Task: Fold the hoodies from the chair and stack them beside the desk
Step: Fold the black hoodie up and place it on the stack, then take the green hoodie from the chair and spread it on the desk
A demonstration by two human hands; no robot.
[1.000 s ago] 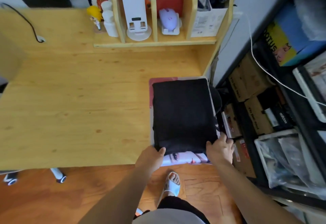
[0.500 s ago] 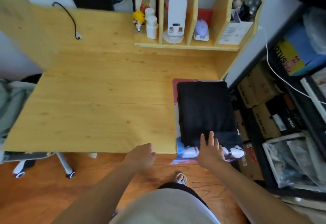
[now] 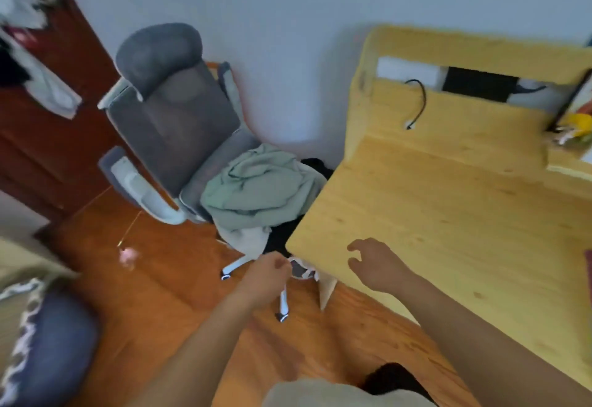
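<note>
Table [image 3: 448, 214], light wood, fills your right side. Grey mesh office chair [image 3: 173, 118] stands left of it, carrying crumpled pale-green hoodies [image 3: 259, 189]. Your right hand [image 3: 374, 264] hovers released over the table corner; left hand [image 3: 266, 275] loosely curled, empty.

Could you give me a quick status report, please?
Left hand, right hand empty. Green hoodie unfolded on chair. Desk corner alongside.

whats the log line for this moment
phase: reach for next | left hand: empty | right hand: empty | green hoodie: on chair
</note>
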